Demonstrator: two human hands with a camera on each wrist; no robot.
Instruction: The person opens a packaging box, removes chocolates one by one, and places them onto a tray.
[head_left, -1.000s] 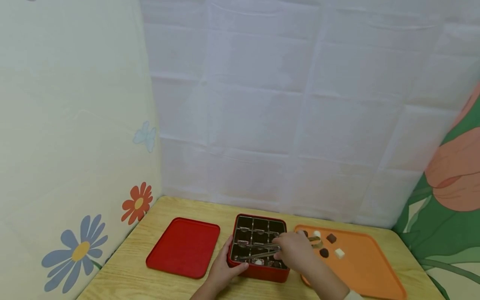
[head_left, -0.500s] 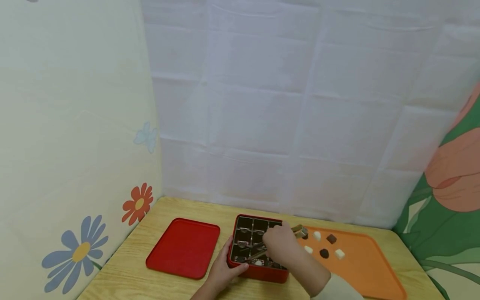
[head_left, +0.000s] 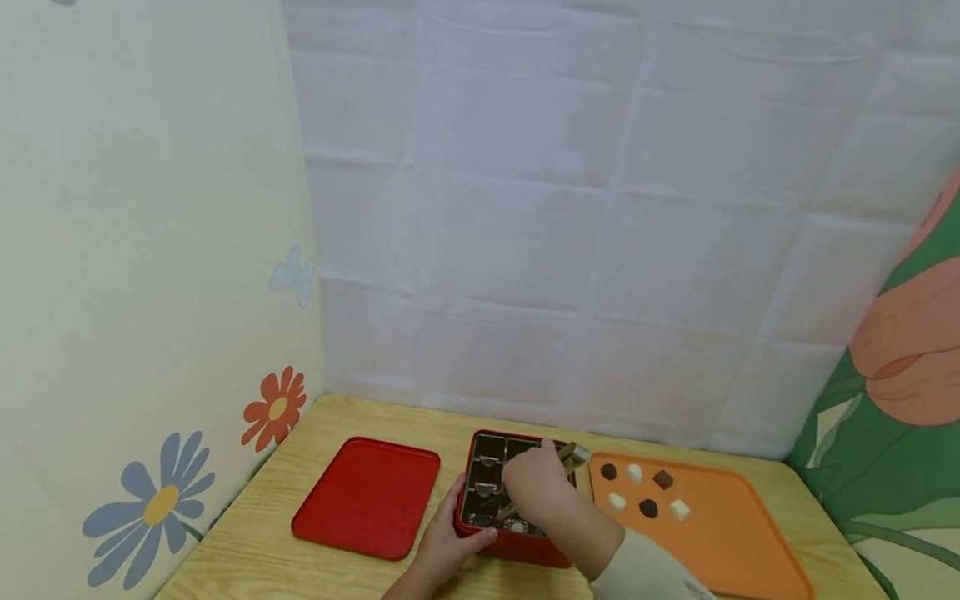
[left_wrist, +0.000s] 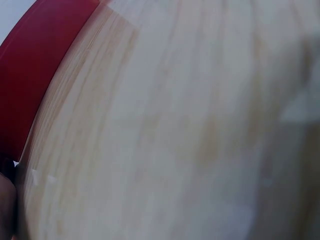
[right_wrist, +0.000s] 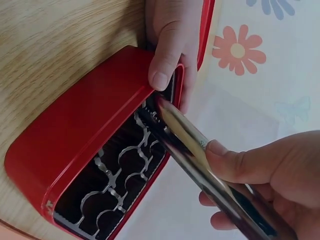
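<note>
Wood-grain surface [head_left: 232,558], before me: right hand [head_left: 536,485], fingers clamped on tongs [right_wrist: 187,162], works at the red box's [head_left: 521,547] seven o'clock corner; left hand [head_left: 446,542] grips there. One careless twist could snag the divided insert [right_wrist: 97,202].

Two hands are showing: one right hand [head_left: 534,482] is gripping one pair of tongs [right_wrist: 194,171], and one left hand [head_left: 444,542] is holding one red box [head_left: 525,550] below that grip. One red lid [head_left: 367,497] is lying to the left of the grip, while one orange tray [head_left: 720,546] to its right is carrying six chocolates, three brown ones [head_left: 648,507] and three white ones [head_left: 679,509]. Inside the box, the right hand is hiding too much for a full count.
</note>
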